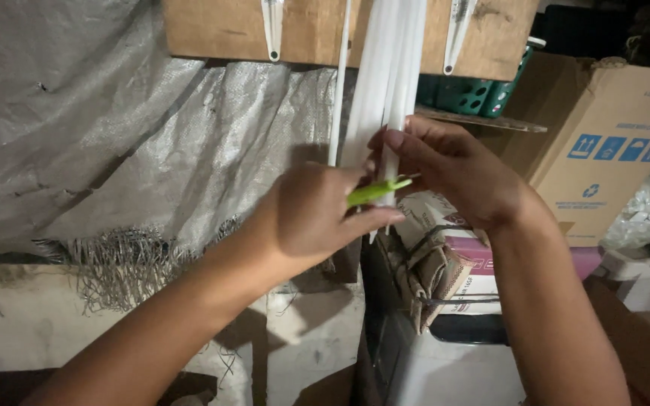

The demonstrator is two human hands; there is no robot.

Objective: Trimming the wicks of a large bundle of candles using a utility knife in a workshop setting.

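At frame centre, white strips (385, 68) seen hanging from wooden board (317, 30), before grey woven tarp (114, 128). Strips' lower ends pinched closed in right hand (453, 169). Green tool (374, 191) clasped in closed grip of left hand (310, 214), tip laid against strips. Step judged: trimming or splitting strip ends. Next move calls for strips held taut, tool kept clear of fingers. Cardboard box (611, 143) at right.
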